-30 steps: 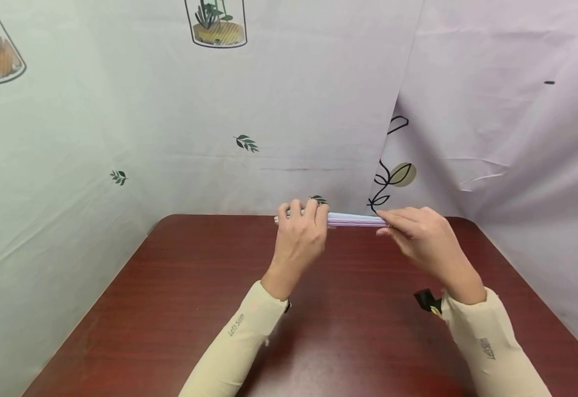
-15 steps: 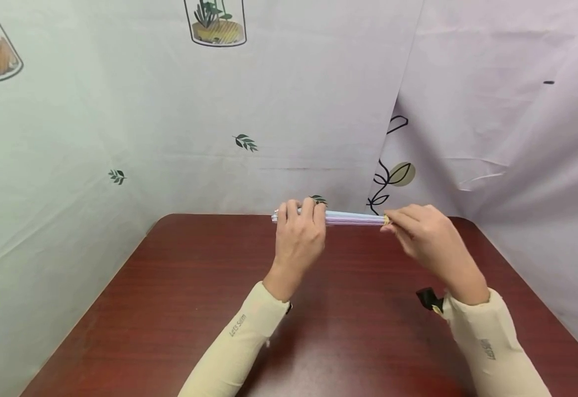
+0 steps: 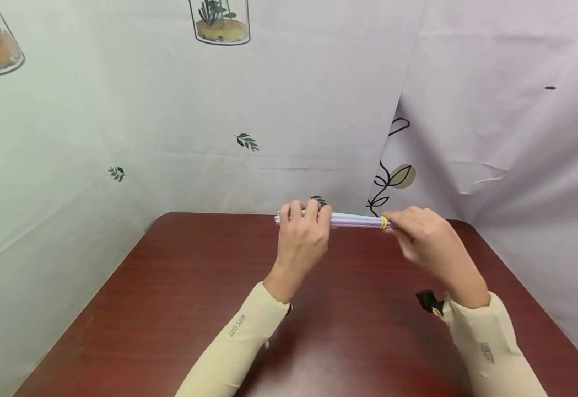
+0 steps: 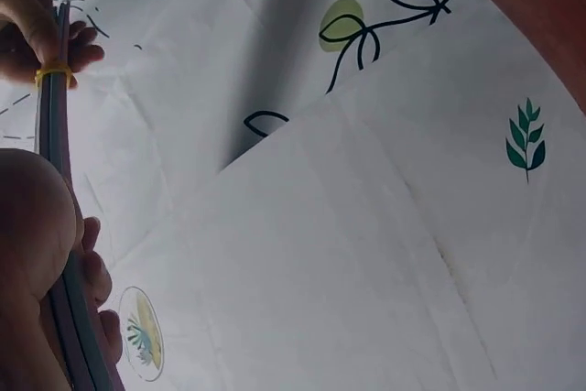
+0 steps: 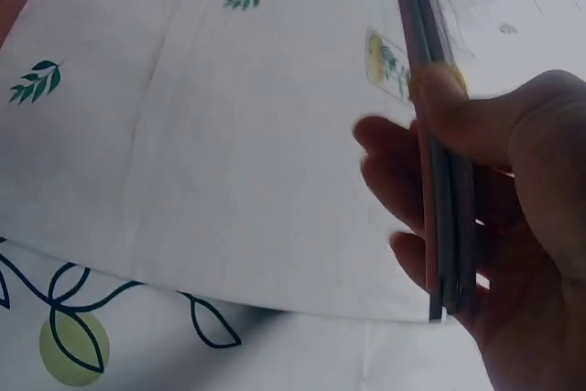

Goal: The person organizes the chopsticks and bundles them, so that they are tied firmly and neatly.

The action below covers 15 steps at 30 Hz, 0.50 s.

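A bundle of thin pastel blue and purple straws [image 3: 353, 220] is held level above the far part of the table. My left hand [image 3: 302, 237] grips it near its left end, fingers curled over the top. Toward the right end, a yellow rubber band [image 3: 384, 222] is wound around the straws. Right beside the band, my right hand [image 3: 425, 234] pinches the bundle between thumb and fingers. The right wrist view shows the straws [image 5: 444, 226] running past the right thumb, with the fingers behind. In the left wrist view the band [image 4: 53, 72] lies between the two hands.
The dark red wooden table [image 3: 194, 309] spreads under both arms. Behind it hangs a pale cloth backdrop [image 3: 308, 110] printed with leaves and jars, close to the table's far edge. A small black device [image 3: 428, 301] sits at the right cuff.
The right fingers have shifted along the bundle toward its right end. The yellow rubber band, covered by them a second ago, now shows to their left. The left hand keeps its grip.
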Each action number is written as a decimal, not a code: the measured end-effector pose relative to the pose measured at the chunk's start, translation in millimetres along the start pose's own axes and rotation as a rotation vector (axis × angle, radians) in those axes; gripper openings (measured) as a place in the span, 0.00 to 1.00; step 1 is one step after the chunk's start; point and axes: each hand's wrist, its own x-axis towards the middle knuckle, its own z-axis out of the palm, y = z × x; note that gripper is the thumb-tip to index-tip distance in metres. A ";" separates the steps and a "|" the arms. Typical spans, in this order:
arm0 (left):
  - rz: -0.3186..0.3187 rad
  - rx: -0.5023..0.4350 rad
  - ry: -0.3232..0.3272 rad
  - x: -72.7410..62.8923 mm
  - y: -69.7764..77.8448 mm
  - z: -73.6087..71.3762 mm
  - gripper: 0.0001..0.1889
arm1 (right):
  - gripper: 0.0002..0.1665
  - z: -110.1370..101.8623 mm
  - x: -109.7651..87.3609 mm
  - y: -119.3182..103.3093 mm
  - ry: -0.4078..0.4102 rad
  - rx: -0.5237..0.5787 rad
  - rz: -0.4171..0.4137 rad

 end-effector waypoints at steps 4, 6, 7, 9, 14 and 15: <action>0.000 0.002 0.018 0.6 3.6 -1.9 0.07 | 0.17 6.7 -0.6 -9.1 0.085 -0.102 -0.015; 0.009 -0.006 0.021 0.6 5.9 -3.1 0.07 | 0.24 10.9 0.2 -14.0 0.094 -0.132 -0.017; 0.014 -0.009 0.016 0.5 6.6 -3.4 0.07 | 0.26 12.4 1.0 -15.8 0.082 -0.135 -0.016; 0.021 -0.008 0.005 0.0 7.4 -3.7 0.08 | 0.29 14.4 2.4 -16.9 0.059 -0.126 -0.013; 0.008 0.009 -0.021 -0.1 6.4 -2.7 0.07 | 0.32 7.6 2.9 -9.0 0.017 -0.060 0.024; 0.006 0.009 -0.021 0.0 6.7 -2.7 0.07 | 0.32 5.9 2.5 -7.4 0.018 -0.055 0.030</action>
